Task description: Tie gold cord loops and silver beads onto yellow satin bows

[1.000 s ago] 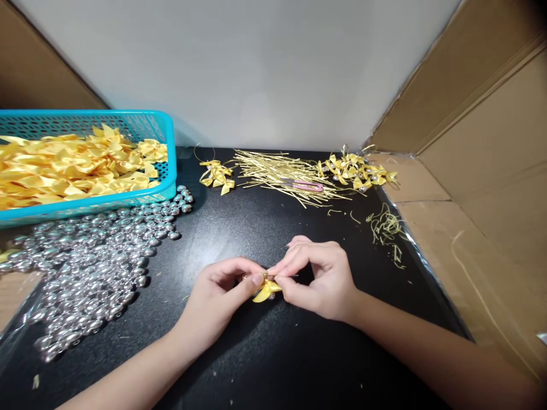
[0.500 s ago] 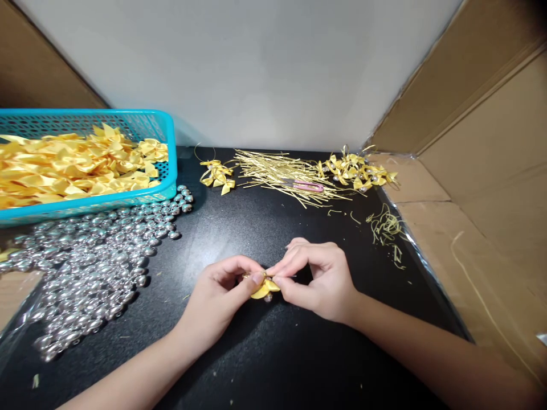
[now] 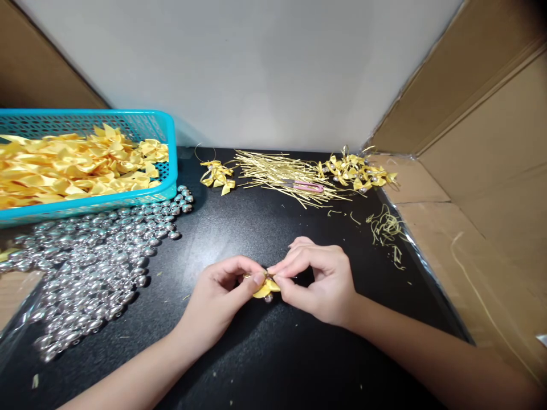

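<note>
My left hand (image 3: 217,296) and my right hand (image 3: 318,279) meet over the middle of the black table (image 3: 256,228). Both pinch a small yellow ribbon bow (image 3: 264,289) between thumb and forefinger, just above the tabletop. A small silver bead (image 3: 268,298) hangs under the bow, and a thin gold wire pokes out at the pinch. Each hand's fingers are curled closed around the bow.
A turquoise basket (image 3: 171,165) full of yellow ribbon bows stands at the back left. Loose silver beads (image 3: 94,267) spread in front of it. Gold wires (image 3: 282,173) with pink scissors (image 3: 307,185), finished bows (image 3: 359,171) and two spare bows (image 3: 217,175) lie at the back. Cardboard (image 3: 478,199) walls the right.
The bow has turned slightly between my fingertips and a silver bead now shows under it. Both hands stay in nearly the same place.
</note>
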Available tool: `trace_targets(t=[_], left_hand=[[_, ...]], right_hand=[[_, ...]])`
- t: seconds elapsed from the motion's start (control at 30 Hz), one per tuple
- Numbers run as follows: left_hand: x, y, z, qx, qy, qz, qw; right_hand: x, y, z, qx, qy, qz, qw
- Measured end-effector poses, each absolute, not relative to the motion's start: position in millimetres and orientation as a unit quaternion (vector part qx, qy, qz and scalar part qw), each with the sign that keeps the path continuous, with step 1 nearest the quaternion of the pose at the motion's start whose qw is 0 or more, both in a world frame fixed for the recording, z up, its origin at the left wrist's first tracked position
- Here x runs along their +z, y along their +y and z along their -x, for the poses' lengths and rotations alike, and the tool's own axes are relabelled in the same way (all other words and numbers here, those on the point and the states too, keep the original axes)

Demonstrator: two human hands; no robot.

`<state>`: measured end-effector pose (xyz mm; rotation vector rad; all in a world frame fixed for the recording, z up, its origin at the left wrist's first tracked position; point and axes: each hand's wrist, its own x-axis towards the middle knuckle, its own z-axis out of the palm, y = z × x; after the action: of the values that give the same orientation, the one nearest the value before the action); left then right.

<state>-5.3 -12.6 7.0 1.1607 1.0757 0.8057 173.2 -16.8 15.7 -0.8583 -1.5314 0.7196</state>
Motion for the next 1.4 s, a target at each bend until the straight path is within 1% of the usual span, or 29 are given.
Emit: trace_targets(t=[0.33, 0.5, 0.63, 0.8, 0.93, 1.2, 1.3, 1.4], left_hand=[[6, -10, 7, 0.352, 0.443, -0.511, 0.647], [8, -9, 8, 0.337, 0.4, -0.487, 0.7], [8, -8, 8, 0.335, 0.365, -0.451, 0.743], [7, -7, 7, 0.334, 0.355, -0.448, 0.75], [8, -7, 6, 0.335, 0.367, -0.467, 0.731], [11, -8, 8, 0.326, 0.389, -0.518, 0.688], [12, -6, 10, 0.334, 0.409, -0.56, 0.639], [12, -5, 12, 0.371, 0.429, -0.604, 0.56]], right_hand=[[18, -17, -175, 0.24, -0.708, 0.348, 0.566], [20, -17, -178, 0.218, -0.727, 0.327, 0.563], [23, -15, -180, 0.237, -0.732, 0.305, 0.561], [26, -13, -183, 0.255, -0.75, 0.294, 0.535], [27, -12, -185, 0.244, -0.771, 0.287, 0.513], [22, -5, -187, 0.258, -0.778, 0.286, 0.496], [21, -4, -188, 0.27, -0.768, 0.314, 0.489], [22, -6, -187, 0.346, -0.711, 0.373, 0.486]])
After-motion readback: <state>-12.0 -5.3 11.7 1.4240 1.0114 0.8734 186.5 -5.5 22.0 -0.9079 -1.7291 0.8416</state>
